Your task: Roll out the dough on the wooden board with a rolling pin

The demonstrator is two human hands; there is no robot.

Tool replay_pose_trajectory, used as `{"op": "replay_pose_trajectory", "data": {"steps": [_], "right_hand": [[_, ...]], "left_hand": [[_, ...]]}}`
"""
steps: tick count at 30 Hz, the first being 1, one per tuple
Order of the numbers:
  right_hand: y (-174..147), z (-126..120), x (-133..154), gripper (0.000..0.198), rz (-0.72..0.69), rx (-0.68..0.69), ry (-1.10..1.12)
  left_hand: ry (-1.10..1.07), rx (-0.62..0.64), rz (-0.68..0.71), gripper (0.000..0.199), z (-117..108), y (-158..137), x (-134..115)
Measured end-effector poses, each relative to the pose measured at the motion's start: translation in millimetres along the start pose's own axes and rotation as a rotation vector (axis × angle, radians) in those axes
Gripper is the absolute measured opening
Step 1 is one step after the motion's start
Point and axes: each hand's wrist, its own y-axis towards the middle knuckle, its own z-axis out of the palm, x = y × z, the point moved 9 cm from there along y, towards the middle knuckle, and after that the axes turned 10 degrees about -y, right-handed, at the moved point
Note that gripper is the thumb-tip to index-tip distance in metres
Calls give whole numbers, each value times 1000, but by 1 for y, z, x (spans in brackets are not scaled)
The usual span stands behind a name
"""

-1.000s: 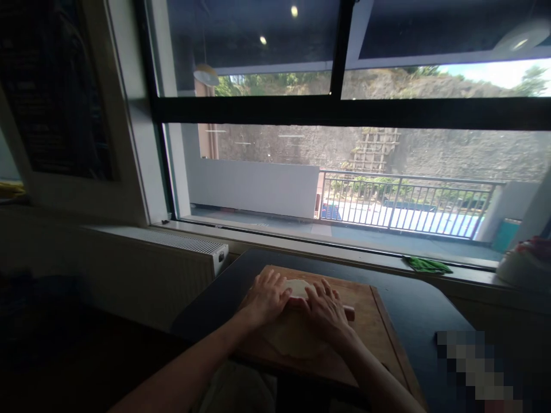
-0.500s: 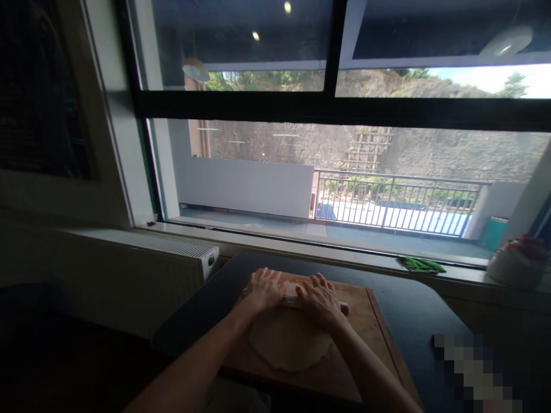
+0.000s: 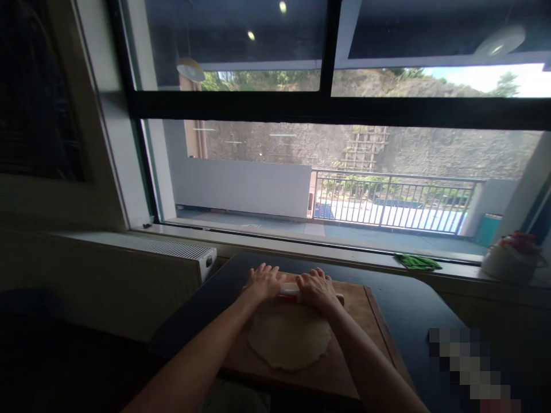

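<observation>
A rolling pin [image 3: 289, 291] lies across the far part of a sheet of rolled dough [image 3: 288, 338]. Over its left part is my left hand [image 3: 263, 282], palm down and closed on it, fingers draped over the far side. My right hand [image 3: 317, 287] grips the right part in the same way, with the pin's wooden end [image 3: 341, 299] showing beyond it. Between the hands a pale and red stretch of the pin is visible. The dough is roundish with an uneven near edge, flat on a wooden board [image 3: 350, 338]. My palms hide the rest of the pin.
The board rests on a dark table [image 3: 400, 304] below a wide window. A green cloth [image 3: 416, 262] and a whitish container with a reddish top [image 3: 510, 261] sit on the sill. A radiator [image 3: 172, 252] stands left of the table. A pixelated patch covers something at lower right.
The rolling pin has turned and moved slightly away from me, uncovering more dough on the near side. Both hands have moved with it, the fingers of my right hand now more bent.
</observation>
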Motion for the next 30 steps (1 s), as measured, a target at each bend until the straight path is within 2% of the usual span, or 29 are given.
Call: {"op": "replay_pose_trajectory", "data": {"steps": [3, 6, 10, 14, 17, 20, 24, 27, 30], "right_hand": [[13, -1, -5, 35, 5, -14, 5], [9, 0, -5, 38, 7, -37, 15], [-21, 2, 2, 48, 11, -111, 31], [-59, 3, 11, 47, 7, -263, 64], [-69, 2, 13, 46, 1, -338, 70], [-52, 3, 9, 49, 42, -279, 49], [-10, 5, -5, 52, 129, -168, 39], [16, 7, -14, 54, 161, -145, 50], [27, 9, -18, 55, 165, -131, 57]], "left_hand": [[-12, 24, -19, 57, 4, 16, 4], [-15, 31, -13, 57, 4, 10, 3], [-9, 4, 61, 50, -4, -30, -7], [-11, -68, 187, 46, -18, -79, -20], [-11, -146, 246, 44, -27, -92, -25], [3, -144, 189, 42, -25, -75, -23], [15, -112, 102, 44, -17, -29, -15], [9, -69, 52, 45, -9, 2, -5], [2, -32, 16, 44, -3, 16, 2]]}}
